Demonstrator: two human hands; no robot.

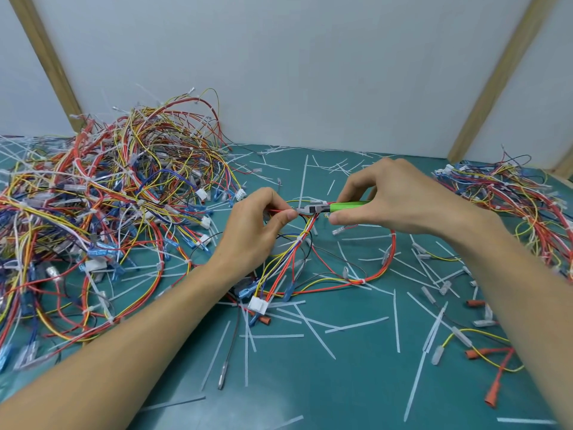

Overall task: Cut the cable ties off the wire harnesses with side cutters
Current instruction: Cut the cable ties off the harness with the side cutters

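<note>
1. Progress, judged as mid-task: many cut white cable ties (356, 325) are scattered over the green mat (341, 383), mostly from 4 to 8 o'clock of the hands, so plenty of cuts are taken as done.
2. A large tangled pile of harnesses (108, 193) is seen at 9 to 10 o'clock; white ties are visible on many of its bundles, so much is judged left.
3. A smaller heap (508, 193) lies at 3 o'clock; whether it is the finished lot cannot be told.
4. The harness in work (297, 243) is held at centre; a white tie is seen on its bundle just below the cutter, another on the red loop at 4 o'clock.
5. Left hand (257, 225): fingers curled, thumb and forefinger pinching the wires right beside the cutter tip.
6. Right hand (400, 200): curled round the green handles of the side cutters (335, 207), nose pointing to 9 o'clock at the wires.
7. Cutter blades: apart or together cannot be told; too small.
</note>
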